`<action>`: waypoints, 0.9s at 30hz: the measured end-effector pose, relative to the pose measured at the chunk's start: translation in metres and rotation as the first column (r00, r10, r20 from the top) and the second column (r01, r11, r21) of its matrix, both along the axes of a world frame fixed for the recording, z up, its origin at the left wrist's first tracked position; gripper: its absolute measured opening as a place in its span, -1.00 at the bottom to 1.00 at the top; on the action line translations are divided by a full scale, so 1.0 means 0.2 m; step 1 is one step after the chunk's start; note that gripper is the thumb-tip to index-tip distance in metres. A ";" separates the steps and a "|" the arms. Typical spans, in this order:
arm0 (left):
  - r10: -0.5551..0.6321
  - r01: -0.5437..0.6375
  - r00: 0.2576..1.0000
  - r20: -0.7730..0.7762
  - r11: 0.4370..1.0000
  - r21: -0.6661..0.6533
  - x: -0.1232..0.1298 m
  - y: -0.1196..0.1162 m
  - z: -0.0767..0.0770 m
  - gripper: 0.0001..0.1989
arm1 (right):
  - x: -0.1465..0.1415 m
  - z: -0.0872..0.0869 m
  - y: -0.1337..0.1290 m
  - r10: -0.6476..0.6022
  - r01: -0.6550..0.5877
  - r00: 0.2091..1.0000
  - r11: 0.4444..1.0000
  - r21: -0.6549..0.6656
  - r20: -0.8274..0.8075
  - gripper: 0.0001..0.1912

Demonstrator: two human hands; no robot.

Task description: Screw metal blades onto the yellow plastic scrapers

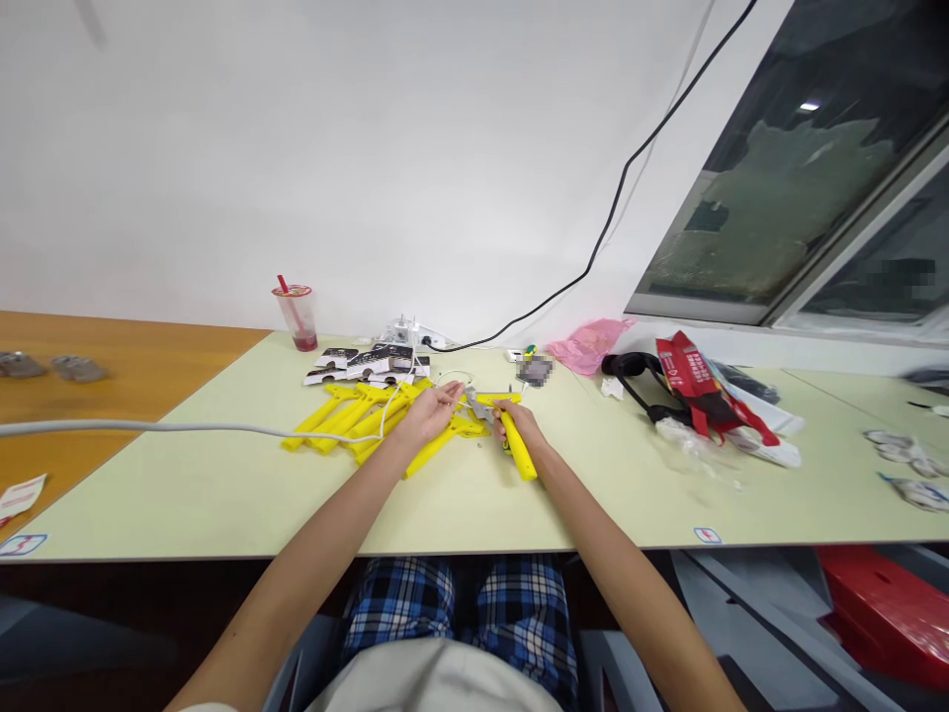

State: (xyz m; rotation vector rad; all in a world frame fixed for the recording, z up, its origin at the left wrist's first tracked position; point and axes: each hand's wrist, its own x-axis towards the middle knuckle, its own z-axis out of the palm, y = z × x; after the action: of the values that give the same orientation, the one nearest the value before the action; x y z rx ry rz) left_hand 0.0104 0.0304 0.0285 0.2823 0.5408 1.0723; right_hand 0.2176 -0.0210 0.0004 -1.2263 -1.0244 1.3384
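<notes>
My right hand [519, 425] is wrapped round a yellow-handled tool [520, 453], whose handle points toward me. A grey metal part [478, 403] shows at the tool's head, between my two hands. My left hand [434, 413] is closed, its fingertips pinched together close to that metal part; what they hold is too small to make out. Under and beside my left hand lie several more yellow-handled tools [345, 420] in a loose pile. Behind the pile are several small black-and-white boxes [363, 364].
A white cable [259, 429] crosses the pile from the left. At the back stand a plastic cup with a red straw [300, 321] and a power strip [404, 331]. To the right lie a pink plastic bag [589, 346], black headphones [638, 381] and a red bag [686, 381].
</notes>
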 end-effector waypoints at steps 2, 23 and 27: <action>-0.021 0.021 1.000 -0.006 0.999 0.027 0.00 -0.01 0.01 -0.13 | 0.01 0.00 0.00 -0.023 0.023 1.000 1.000 -0.015 -0.005 -0.66; -0.043 0.046 0.995 -0.087 0.998 0.033 0.04 -0.01 0.00 -0.02 | 0.03 -0.05 0.04 -0.060 0.059 0.992 0.998 -0.014 -0.112 -0.68; -0.045 0.061 0.984 -0.173 0.994 0.086 0.06 0.00 -0.02 -0.27 | 0.02 -0.04 0.03 -0.072 0.071 0.987 0.997 -0.016 -0.142 -0.72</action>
State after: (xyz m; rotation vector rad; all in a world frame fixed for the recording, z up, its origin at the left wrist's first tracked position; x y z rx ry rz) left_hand 0.0231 0.0304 0.0251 0.4699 0.6347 1.0278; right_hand 0.2217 -0.0143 -0.0080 -1.1479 -0.8658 1.3565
